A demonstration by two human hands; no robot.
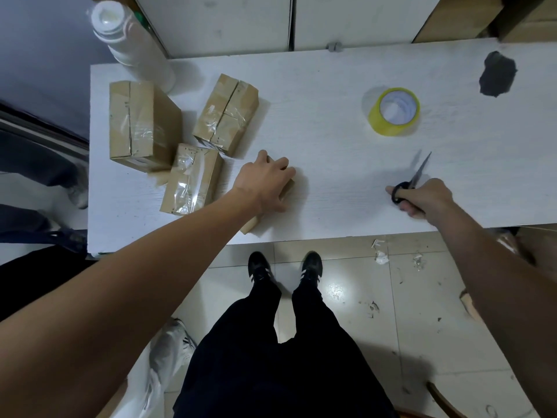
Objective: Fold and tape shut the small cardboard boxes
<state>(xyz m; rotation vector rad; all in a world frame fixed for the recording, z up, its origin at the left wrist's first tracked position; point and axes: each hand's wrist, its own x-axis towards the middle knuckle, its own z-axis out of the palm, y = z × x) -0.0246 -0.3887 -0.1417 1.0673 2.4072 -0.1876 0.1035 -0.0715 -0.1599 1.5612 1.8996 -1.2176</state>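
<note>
Tabletop (331, 164) first: white, wood-grained, long, running left to right, its near edge just ahead of the person's black shoes, its far edge against white cabinet doors (229, 22). Below, glossy pale floor tiles (376, 312), scuffed and littered with small white scraps.

Now the boxes. Largest taped brown cardboard box (141, 125) sits at the far left, close to the table's left edge. Beside it, angled, a second taped cardboard box (226, 114), and in front a third, narrower taped box (191, 179), nearly touching the first. Left hand (265, 182) lies on top of a small brown cardboard box (256, 223) near the front edge, fingers spread and bent over its far side, gripping it.

Wide open stretch of table in the middle. Tall white plastic bottle (129, 40) stands at the far left corner. Yellow roll of packing tape (394, 111) rests flat, well right of the boxes. Dark grey irregular patch (497, 74) marks the far right.

Right hand (422, 200) grasps black-handled scissors (410, 182), fingers through the loops, blades pointing away, near the front edge.
</note>
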